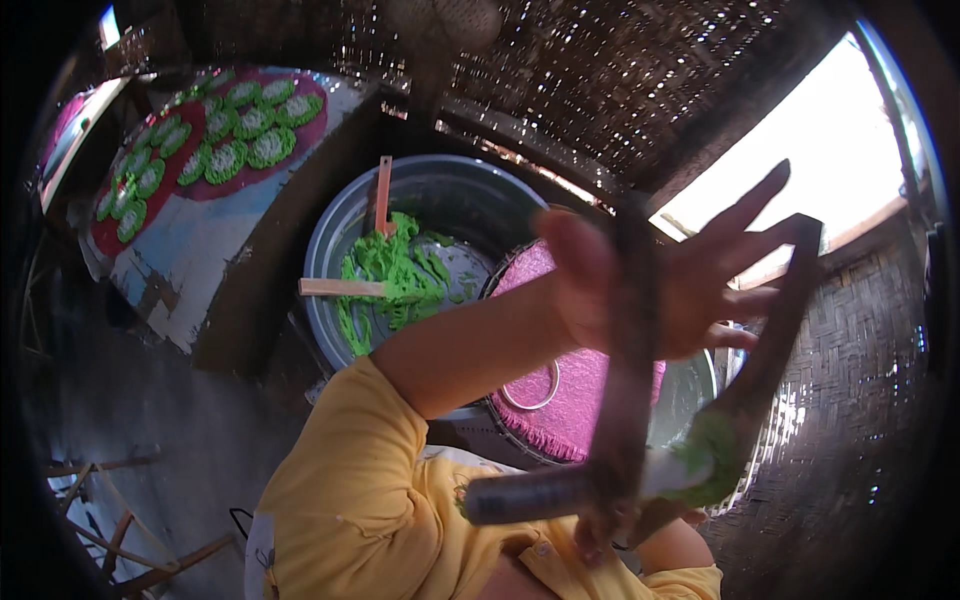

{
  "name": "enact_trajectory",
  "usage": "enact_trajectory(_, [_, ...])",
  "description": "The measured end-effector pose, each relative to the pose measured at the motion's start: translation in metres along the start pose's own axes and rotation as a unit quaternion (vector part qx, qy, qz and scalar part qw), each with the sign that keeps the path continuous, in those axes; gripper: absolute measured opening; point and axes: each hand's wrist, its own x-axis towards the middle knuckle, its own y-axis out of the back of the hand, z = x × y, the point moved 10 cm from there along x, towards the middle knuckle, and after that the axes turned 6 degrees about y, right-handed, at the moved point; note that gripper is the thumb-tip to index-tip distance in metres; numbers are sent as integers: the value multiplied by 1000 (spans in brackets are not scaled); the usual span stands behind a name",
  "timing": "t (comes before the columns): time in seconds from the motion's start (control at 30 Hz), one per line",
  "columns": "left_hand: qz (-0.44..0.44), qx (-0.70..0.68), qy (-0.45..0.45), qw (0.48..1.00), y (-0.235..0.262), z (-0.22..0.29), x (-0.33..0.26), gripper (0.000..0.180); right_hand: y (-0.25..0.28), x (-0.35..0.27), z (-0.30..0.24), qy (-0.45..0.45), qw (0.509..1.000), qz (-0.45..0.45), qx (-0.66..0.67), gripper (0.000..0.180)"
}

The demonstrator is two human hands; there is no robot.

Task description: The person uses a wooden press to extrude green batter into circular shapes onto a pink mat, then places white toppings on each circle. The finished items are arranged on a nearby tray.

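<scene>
**Presently: one hand spread above a pink mat, dark press tool with green dough in the foreground**

Overhead, the left hand point(670, 290) is raised on a yellow-sleeved arm, its fingers point(750, 200) spread wide apart and holding nothing that can be made out. It hovers over a round pink mat point(575, 400), on which lies a thin ring point(530, 390).

Close to the camera, a dark cylindrical press tool point(560, 492) with crossed dark handles point(625, 370) stands in the foreground. Green dough point(712, 460) clings to its right end. The right hand point(650, 520) sits beneath this tool at the lower edge, mostly hidden; how its fingers are set cannot be told.

Behind the arm, a large grey metal basin point(450, 195) holds a mass of the same green dough point(395, 265). Two wooden paddles rest in it: one point(383, 195) upright against the far wall, the other point(340, 288) lying across the left rim, blade in the dough.

To the upper left, well apart, a round red tray point(300, 125) carries rows of green nest-shaped noodle rounds point(225, 160). Woven bamboo walling point(620, 80) encloses the area.
</scene>
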Motion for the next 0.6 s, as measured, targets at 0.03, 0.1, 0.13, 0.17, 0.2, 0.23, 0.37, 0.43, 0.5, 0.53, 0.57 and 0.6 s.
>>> enact_trajectory(0.03, [11, 30, 4, 999, 2, -4, 5, 135, -1, 5, -4, 7, 1000, -8, -5, 118])
enact_trajectory(0.1, [1, 89, 49, 995, 8, -14, 14, 131, 0, 10, -12, 19, 1000, -21, -10, 119])
enact_trajectory(0.13, [-10, 126, 82, 989, 12, -18, 15, 125, 2, 9, -16, 23, 999, -24, -14, 120])
enact_trajectory(0.17, [21, 156, 88, 984, 22, -17, 10, 115, 7, 7, -19, 19, 1000, -12, -5, 120])
enact_trajectory(0.2, [51, 186, 95, 977, 32, -15, 4, 104, 9, 3, -24, 25, 999, -20, -25, 121])
enact_trajectory(0.23, [87, 180, 57, 978, 44, -3, -4, 100, 12, -3, -27, 24, 999, -18, -32, 122])
enact_trajectory(0.37, [168, 44, 12, 985, 95, 17, -46, 91, 37, -32, -34, -25, 996, 51, -62, 125])
enact_trajectory(0.43, [197, -12, 3, 980, 120, 14, -63, 89, 57, -51, -25, -114, 983, 134, -52, 125])
enact_trajectory(0.5, [207, 13, 21, 978, 139, 10, -79, 89, 77, -64, -32, -110, 965, 222, -86, 126])
enact_trajectory(0.53, [211, 3, 12, 977, 148, 10, -86, 86, 85, -70, -34, -116, 952, 262, -107, 127])
enact_trajectory(0.57, [215, -6, 2, 976, 155, 9, -92, 83, 89, -73, -36, -122, 944, 284, -118, 128])
enact_trajectory(0.6, [219, -15, -7, 975, 161, 8, -98, 80, 92, -76, -36, -135, 935, 302, -132, 129])
